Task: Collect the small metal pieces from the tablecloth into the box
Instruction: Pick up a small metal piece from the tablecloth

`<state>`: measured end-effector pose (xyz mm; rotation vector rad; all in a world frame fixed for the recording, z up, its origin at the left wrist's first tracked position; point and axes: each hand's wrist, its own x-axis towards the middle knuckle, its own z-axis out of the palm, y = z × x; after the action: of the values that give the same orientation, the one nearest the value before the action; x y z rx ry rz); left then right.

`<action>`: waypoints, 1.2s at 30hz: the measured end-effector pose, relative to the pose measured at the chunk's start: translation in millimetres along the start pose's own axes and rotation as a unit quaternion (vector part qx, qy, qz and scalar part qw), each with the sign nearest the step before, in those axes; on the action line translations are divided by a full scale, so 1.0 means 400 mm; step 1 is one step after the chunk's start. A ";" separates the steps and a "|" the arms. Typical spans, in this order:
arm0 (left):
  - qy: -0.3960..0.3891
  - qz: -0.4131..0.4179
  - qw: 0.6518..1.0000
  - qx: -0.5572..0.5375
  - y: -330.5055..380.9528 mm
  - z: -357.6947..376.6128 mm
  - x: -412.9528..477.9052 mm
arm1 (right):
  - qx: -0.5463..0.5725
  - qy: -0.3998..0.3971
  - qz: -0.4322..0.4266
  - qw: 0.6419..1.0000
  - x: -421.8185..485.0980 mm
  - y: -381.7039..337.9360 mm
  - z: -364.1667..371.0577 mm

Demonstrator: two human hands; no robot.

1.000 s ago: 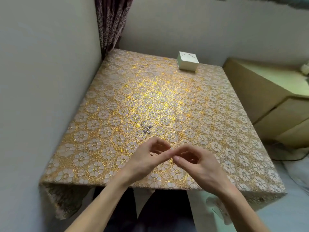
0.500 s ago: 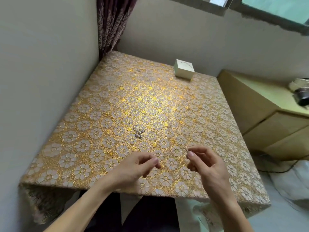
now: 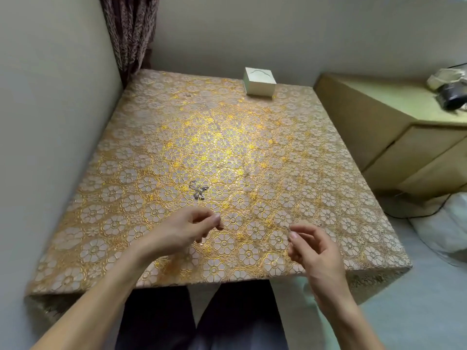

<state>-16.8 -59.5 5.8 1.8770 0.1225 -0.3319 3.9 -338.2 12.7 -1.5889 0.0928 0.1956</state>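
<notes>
- The metal pieces (image 3: 199, 191) lie in a small cluster on the tablecloth (image 3: 252, 147), just beyond the left hand (image 3: 185, 231), the nearer hand.
- The right hand (image 3: 313, 248) sits well apart to the right.
- Both hands have loosely curled fingers, thumb close to forefinger; whether either pinches anything cannot be told.
- The cluster's long axis runs roughly away from the person.
- The box (image 3: 259, 82) stands at the far edge, well beyond the pieces and to their right.
</notes>
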 end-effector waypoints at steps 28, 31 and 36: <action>0.009 0.084 0.945 0.314 0.172 0.168 0.320 | -0.401 0.103 -0.157 0.896 -0.062 0.178 -0.021; 0.001 0.094 0.934 0.344 0.152 0.180 0.324 | -0.385 0.103 -0.163 0.902 -0.061 0.184 -0.024; -0.009 0.098 0.923 0.373 0.133 0.178 0.300 | -0.370 0.090 -0.161 0.911 -0.067 0.176 -0.036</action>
<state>99.1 -153.5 -1.1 2.6156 -0.2397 -0.2756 -34.3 -356.4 -51.3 -2.3493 -0.1182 -0.2071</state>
